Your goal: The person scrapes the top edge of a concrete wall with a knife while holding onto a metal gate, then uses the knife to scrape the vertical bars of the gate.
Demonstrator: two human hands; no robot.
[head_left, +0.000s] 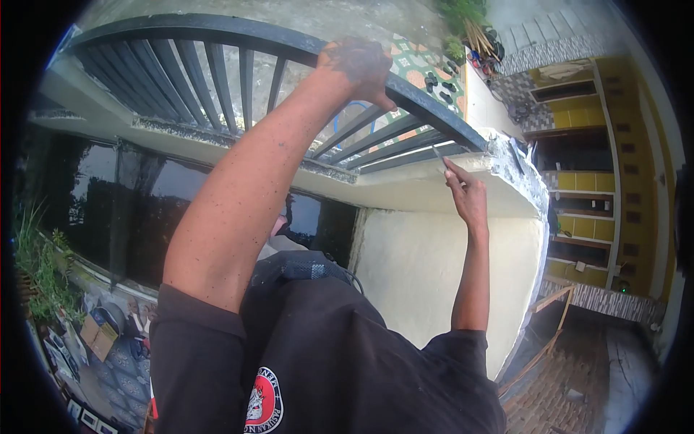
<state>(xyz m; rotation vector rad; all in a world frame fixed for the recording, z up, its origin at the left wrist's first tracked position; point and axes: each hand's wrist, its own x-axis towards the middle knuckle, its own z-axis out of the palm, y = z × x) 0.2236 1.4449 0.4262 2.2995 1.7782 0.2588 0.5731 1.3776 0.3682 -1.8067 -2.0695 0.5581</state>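
My left hand (356,66) is closed over the dark top rail of the metal railing (217,29), near the middle of the view. Lower and to the right, my right hand (464,189) pinches a small thin tool (438,155). The tool's tip points up toward the lowest slanted bars, just above the cream concrete ledge (412,173). Whether the tip touches a bar cannot be made out. Dark specks dot my left forearm and hand.
Rough pale concrete (517,173) forms the corner right of the railing. Dark windows (144,202) lie below at left. Sandals (441,83) rest on patterned tiles beyond the bars. A yellow building (578,181) and a wooden frame (557,329) are at right.
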